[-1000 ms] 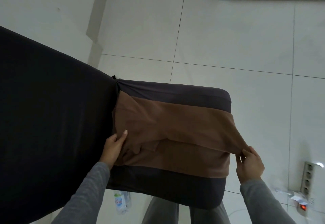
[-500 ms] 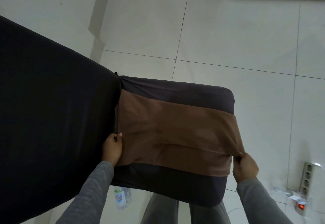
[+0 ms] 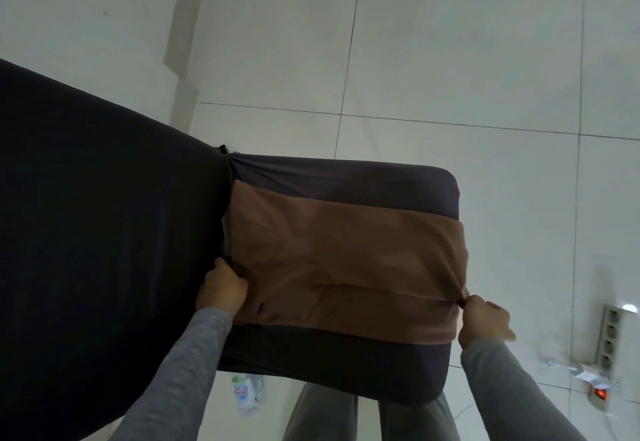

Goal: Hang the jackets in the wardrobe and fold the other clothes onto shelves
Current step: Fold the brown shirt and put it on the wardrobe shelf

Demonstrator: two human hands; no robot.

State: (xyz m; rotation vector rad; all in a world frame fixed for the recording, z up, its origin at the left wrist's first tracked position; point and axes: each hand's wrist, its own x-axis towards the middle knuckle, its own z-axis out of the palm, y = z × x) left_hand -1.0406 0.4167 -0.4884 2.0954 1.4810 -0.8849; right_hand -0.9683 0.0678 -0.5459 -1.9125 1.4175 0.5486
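A brown garment [image 3: 346, 260] lies folded flat across a dark covered seat [image 3: 346, 177], its near part doubled over on itself. My left hand [image 3: 221, 290] grips the garment's left near edge beside the dark seat back [image 3: 104, 232]. My right hand [image 3: 485, 319] pinches the garment's right near corner at the seat's right edge, pulling the cloth taut between both hands. No jacket, wardrobe or shelf is in view.
White floor tiles [image 3: 450, 59] surround the seat. A plastic water bottle [image 3: 247, 394] lies on the floor under the seat's near left. A power strip [image 3: 611, 340] with a lit red switch and cables sits at the right. My grey trouser legs [image 3: 346, 416] stand at the bottom.
My left hand's fingers curled onto the garment's left edge. My right hand drew the right corner down toward the near edge, so the upper layer now lies flatter over the lower one.
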